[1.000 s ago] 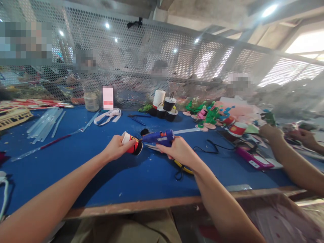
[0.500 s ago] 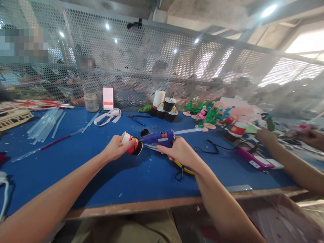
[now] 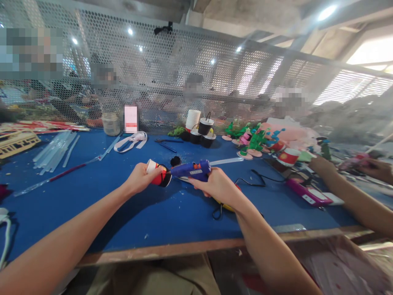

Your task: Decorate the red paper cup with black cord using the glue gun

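My left hand (image 3: 139, 177) is closed round a small paper cup (image 3: 157, 175), red and white with a black band at one end. The cup is tilted on its side. In my right hand (image 3: 216, 182) is a blue glue gun (image 3: 195, 170), a clear glue stick (image 3: 229, 161) jutting from its back. The gun's nozzle points left and meets or nearly meets the cup's black band. Pliers or scissors with yellow handles (image 3: 226, 206) lie partly hidden under my right hand. A small black clump (image 3: 175, 160) sits just beyond the nozzle.
Glue sticks (image 3: 55, 151) lie at left, near a jar (image 3: 111, 124). Black-and-white cups (image 3: 205, 127) are stacked at the back, green pipe-cleaner plants (image 3: 256, 139) to their right. A purple power strip (image 3: 308, 192) and another person's arm (image 3: 346, 188) are at right.
The glue gun has shifted slightly left and down along the cup's black band. The cup has turned and moved a little left in my left hand.
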{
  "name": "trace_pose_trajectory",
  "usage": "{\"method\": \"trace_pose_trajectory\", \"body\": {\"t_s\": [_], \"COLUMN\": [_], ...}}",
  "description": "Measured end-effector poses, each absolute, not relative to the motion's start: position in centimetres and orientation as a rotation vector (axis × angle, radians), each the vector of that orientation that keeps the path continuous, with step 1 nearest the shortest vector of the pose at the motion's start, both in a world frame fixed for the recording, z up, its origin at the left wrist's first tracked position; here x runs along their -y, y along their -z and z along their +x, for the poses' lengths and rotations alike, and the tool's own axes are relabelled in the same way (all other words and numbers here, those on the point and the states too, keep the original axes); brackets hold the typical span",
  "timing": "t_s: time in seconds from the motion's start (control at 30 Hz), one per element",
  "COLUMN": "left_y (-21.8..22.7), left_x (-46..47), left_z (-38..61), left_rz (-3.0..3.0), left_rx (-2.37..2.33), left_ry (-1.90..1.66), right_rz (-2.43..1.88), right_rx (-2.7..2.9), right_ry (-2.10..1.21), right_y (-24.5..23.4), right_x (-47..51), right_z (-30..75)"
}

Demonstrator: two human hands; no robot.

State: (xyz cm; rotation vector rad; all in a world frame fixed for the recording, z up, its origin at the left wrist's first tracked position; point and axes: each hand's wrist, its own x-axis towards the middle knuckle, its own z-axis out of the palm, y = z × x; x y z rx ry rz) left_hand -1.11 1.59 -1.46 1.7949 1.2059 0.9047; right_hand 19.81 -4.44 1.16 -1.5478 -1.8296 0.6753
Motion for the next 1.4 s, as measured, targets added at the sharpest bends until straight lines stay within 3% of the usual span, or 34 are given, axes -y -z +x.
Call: {"method": "trace_pose_trajectory", "body": {"t_s": [0.47,0.73,1.4], "left_y": [2.0,2.0,1.0], "left_x": [-2.0,-1.9,-0.6], "left_z": [-1.0,-1.1,-0.7], "left_rz": [1.656,1.742,1.893], "left_rx": [-1.325,-1.280,-1.160], "left_ry": [-0.987,-1.004,-0.966], "right_rz": [-1.496,-1.514,-1.596], "right_rx": [2.035,1.887,1.709], "right_ry": [-0.375,-0.621,-0.687], "right_y": [-0.9,-0.8,-0.7], "right_x": [4.5,4.2,3.2], "right_z": [18.9,19.7,20.1]}}
